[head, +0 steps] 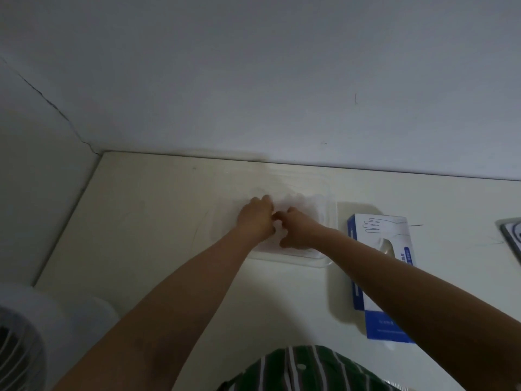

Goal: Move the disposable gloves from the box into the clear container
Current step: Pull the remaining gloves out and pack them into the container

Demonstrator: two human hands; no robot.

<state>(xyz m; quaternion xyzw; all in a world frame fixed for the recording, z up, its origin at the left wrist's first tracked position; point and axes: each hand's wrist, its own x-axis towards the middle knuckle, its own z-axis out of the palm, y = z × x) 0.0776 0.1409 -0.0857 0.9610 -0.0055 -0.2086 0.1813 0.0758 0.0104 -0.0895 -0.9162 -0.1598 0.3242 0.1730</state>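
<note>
A clear container (331, 221) stands on the cream counter near the back wall. Thin translucent disposable gloves (303, 203) lie bunched inside it. Both my hands are inside the container, side by side. My left hand (255, 217) presses down on the gloves, its fingertips blurred. My right hand (296, 230) has curled fingers that seem to pinch the gloves. The blue and white glove box (377, 263) lies on its side to the right of the container, partly hidden by my right forearm.
A white fan (25, 342) sits at the lower left, below the counter's edge. A grey-rimmed object (511, 238) pokes in at the right edge. White walls meet the counter at the back and left.
</note>
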